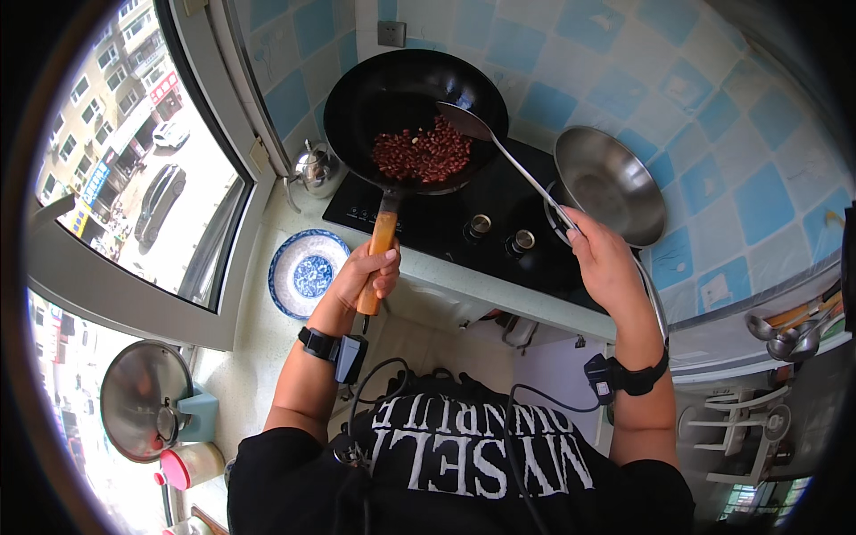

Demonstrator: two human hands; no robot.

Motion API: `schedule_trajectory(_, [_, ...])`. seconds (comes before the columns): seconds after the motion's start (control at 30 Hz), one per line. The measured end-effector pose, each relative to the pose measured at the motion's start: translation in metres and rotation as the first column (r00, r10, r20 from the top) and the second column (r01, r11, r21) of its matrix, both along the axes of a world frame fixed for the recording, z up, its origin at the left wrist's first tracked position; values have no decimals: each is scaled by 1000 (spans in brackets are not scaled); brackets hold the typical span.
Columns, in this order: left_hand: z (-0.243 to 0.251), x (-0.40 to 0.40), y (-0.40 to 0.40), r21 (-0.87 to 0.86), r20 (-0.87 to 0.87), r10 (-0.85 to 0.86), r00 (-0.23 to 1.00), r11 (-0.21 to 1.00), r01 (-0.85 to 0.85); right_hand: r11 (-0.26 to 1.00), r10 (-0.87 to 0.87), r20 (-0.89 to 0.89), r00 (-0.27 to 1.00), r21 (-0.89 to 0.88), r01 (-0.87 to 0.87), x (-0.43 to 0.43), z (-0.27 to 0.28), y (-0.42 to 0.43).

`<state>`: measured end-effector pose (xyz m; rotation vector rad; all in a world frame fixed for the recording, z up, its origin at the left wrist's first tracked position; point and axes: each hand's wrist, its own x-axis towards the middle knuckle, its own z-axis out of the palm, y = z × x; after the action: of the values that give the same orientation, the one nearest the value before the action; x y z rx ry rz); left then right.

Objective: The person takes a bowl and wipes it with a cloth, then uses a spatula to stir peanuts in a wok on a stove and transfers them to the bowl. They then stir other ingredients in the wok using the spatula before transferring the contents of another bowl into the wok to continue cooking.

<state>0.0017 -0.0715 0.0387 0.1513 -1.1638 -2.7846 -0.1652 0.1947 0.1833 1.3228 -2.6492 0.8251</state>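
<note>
A black wok stands tilted above the left part of a black glass cooktop. Red-skinned peanuts lie heaped in its lower part. My left hand is closed round the wok's wooden handle. In my right hand is the long metal handle of a spatula, whose blade rests in the wok at the right edge of the peanuts. Beside my left hand, on the counter, lies a blue-and-white patterned plate. Two control knobs sit between my hands on the cooktop.
An empty steel pan leans on the cooktop's right side. Left of the wok stands a steel kettle by the open window. Lower left are a large metal lid and a red-lidded jar. Ladles are at the right.
</note>
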Motion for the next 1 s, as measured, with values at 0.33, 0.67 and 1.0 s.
schedule_trajectory(0.33, [-9, -55, -20, 38, -10, -64, 998, 997, 65, 998, -44, -123, 991, -44, 38, -22, 4, 0])
schedule_trajectory(0.67, [-11, -66, -30, 70, 7, -98, 995, 993, 97, 997, -26, -190, 981, 67, 40, -47, 5, -23])
schedule_trajectory(1.0, [-14, -77, -38, 47, 47, -106, 993, 993, 104, 893, 119, -434, 893, 440, 95, -71, 88, -63])
